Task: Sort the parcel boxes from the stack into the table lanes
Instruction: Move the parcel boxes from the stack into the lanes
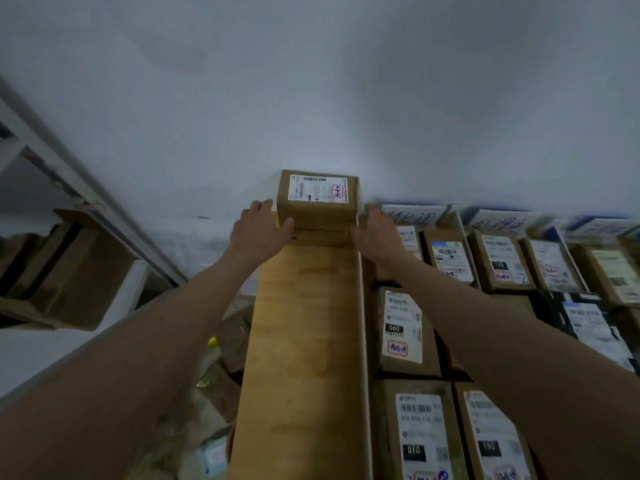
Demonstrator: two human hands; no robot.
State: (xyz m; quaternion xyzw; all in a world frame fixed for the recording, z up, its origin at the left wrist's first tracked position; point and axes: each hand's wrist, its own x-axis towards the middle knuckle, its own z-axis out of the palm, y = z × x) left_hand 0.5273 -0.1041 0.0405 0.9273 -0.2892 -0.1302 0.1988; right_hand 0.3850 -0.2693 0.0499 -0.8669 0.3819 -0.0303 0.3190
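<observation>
A small brown cardboard parcel box [317, 199] sits at the far end of a long wooden table lane [304, 341] (against the wall), between both hands; labelled cardboard parcels [403, 329] lie to its right.

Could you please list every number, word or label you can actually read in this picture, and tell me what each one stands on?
"060": black patch on the label of the box right of the wooden lane.
"010": black patch on the near box.
"180", roughly: near box, blurred.
"122", roughly: far-row box, blurred.
Top box between left hand and right hand: barcode, red-framed handwriting, unreadable.
Handwritten lane signs: too blurred.
</observation>
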